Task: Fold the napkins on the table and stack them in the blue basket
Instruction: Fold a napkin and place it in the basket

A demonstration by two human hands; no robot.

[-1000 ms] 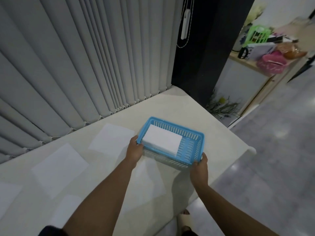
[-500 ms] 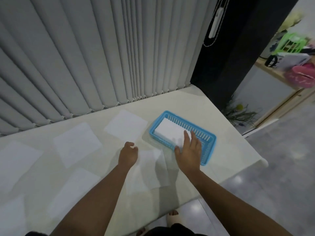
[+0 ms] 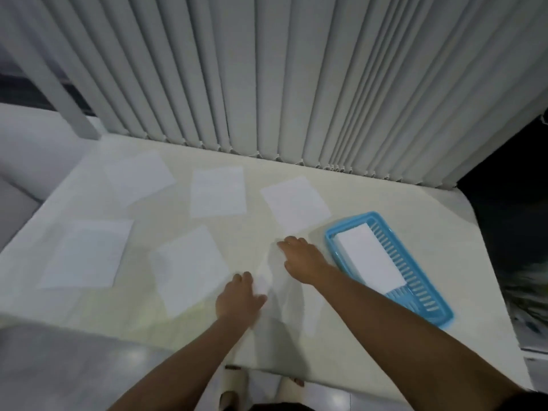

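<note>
The blue basket (image 3: 421, 280) sits at the right of the cream table (image 3: 385, 197), with a stack of folded white napkins (image 3: 370, 264) inside. Several flat white napkins lie spread over the table, among them one (image 3: 189, 268) left of my hands. Between my hands lies another napkin (image 3: 284, 289), partly lifted and blurred. My left hand (image 3: 238, 298) rests on its left edge. On its top edge lies my right hand (image 3: 304, 256), fingers curled. Whether either hand pinches the napkin is unclear.
Grey vertical blinds (image 3: 296, 84) hang along the table's far edge. A dark gap (image 3: 510, 203) lies right of the table. The near table edge runs above the grey floor (image 3: 74, 366), where my feet (image 3: 234, 390) show.
Both hands let go of the basket and moved left onto a flat napkin. My view swung left, so the basket now lies at the right and more napkins show.
</note>
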